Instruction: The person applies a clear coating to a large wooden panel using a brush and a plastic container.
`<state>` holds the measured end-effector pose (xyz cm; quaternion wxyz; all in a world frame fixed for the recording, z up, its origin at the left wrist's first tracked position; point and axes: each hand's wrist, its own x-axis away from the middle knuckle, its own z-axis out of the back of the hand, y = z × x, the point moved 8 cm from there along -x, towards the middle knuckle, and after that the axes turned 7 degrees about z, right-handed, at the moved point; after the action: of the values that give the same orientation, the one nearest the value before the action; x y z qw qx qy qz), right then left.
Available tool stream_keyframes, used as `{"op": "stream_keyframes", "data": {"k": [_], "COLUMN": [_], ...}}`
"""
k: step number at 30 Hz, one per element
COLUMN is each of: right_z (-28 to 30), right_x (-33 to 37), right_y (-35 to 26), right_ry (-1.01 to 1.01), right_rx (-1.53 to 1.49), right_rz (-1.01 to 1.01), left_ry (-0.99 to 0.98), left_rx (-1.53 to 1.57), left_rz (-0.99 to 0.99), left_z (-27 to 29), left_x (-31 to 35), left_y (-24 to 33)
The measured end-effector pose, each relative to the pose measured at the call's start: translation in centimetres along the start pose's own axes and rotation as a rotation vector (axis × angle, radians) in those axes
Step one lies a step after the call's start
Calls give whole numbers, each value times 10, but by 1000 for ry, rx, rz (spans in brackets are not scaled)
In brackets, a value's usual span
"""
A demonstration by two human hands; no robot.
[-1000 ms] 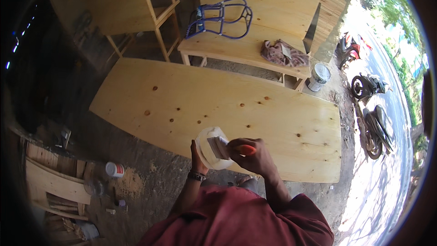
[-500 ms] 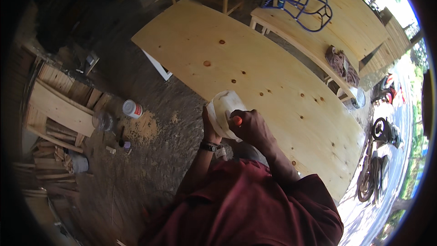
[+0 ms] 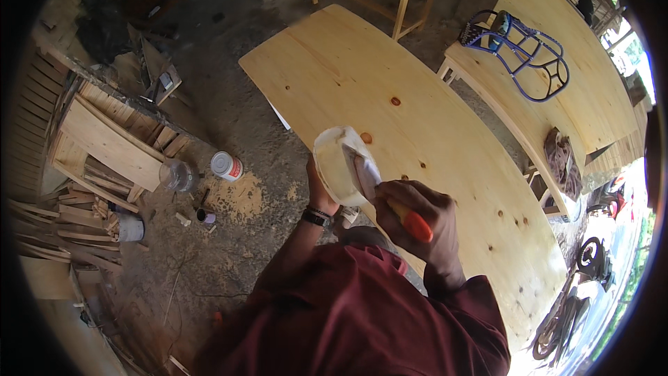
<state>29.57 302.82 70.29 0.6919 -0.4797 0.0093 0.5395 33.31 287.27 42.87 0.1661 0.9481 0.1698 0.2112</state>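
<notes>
My left hand point(image 3: 321, 184) is wrapped round the side of a round white plastic tub point(image 3: 332, 175), tilted so that its mouth faces up and to the right. Pale cream residue coats its inside. In my right hand point(image 3: 424, 212) is a paintbrush point(image 3: 413, 224) with a yellowish handle that ends in orange-red. The brush's pale, flat head lies at the tub's inner rim, and its far end is partly inside. Just beyond both hands stretches a long, light wooden tabletop point(image 3: 410, 125) with dark knots.
A second wooden table point(image 3: 501, 108) at the right bears a blue-purple tubular frame point(image 3: 532, 56) and a crumpled cloth point(image 3: 562, 160). On the floor to the left stand a white and red can point(image 3: 227, 166) beside sawdust, a clear plastic container point(image 3: 177, 175) and stacked wood offcuts point(image 3: 87, 226).
My view has turned, so the surroundings sit further right and lower. The right hand has drawn back to the right, so more of the brush shows. The left hand still holds the tub.
</notes>
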Motion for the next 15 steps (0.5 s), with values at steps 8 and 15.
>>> {"op": "stream_keyframes", "data": {"k": [8, 15], "right_z": [-33, -101], "right_x": [-64, -104], "right_y": [45, 121], "right_ry": [78, 187], "right_rx": [60, 37], "right_rz": [255, 207], "left_ry": [7, -33], "left_rx": [-35, 3], "left_rz": [-64, -34], "left_z": [-7, 24], "left_x": [-76, -151], "left_y": [69, 129]}}
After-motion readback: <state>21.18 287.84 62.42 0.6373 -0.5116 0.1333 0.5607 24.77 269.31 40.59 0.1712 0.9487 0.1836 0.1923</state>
